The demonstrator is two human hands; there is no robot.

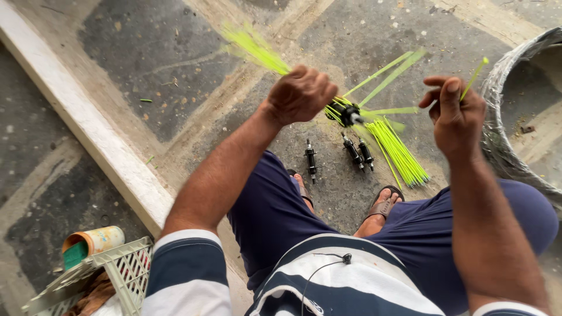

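Left hand (300, 93) at frame centre: clenched on black metal hub (345, 113) threaded with neon-yellow spokes. Right hand (455, 114), right of centre: pinching one thin neon-yellow spoke (475, 76).

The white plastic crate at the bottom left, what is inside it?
Inside the white crate some brown cloth shows through the lattice wall. A cream can with a green end lies at its top edge. Anything deeper is hidden by the wall and the sleeve.

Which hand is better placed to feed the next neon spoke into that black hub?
Right hand, probably: it pinches a single yellow-green spoke beside the hub, while the left hand grips the hub.
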